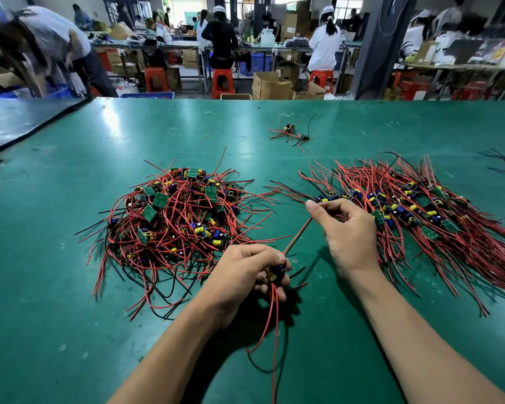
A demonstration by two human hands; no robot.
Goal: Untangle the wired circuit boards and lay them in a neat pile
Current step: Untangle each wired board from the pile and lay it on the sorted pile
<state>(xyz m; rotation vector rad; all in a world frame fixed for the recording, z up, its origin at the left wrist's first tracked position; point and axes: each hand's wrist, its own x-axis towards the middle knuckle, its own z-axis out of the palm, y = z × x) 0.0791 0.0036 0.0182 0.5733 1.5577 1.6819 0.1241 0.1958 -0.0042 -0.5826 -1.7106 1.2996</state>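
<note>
Left hand (251, 272), low centre of frame, is curled round one wired circuit board (274, 274); only its yellow and blue parts show between the fingers. Right hand (349, 231), just up and right of it, pinches the far end of that board's lead (298, 236) between thumb and fingers. The red-and-black lead runs taut on a diagonal from lower left to upper right between the two hands. A second pair of wires (270, 325) hangs loose from the left hand toward the bottom edge. The combed pile (426, 217) lies immediately right of the right hand, touching or nearly touching its knuckles. Its boards sit in a band sloping down to the right, with wires fanning across that band to the upper and lower right. Judgement: the held board goes rightward, and the right hand is the nearer one. The held lead will need swinging to match the pile's lie. The tangled heap (175, 217) sits left of centre, just above the left hand, with many boards knotted in it, so much of the task remains. The green table (70, 287) carries everything. A small stray cluster (289, 132) and a rubber band (206, 136) lie farther up, at centre. Beyond the table are seated workers, red stools (222, 83) and cardboard boxes (270, 86).
</note>
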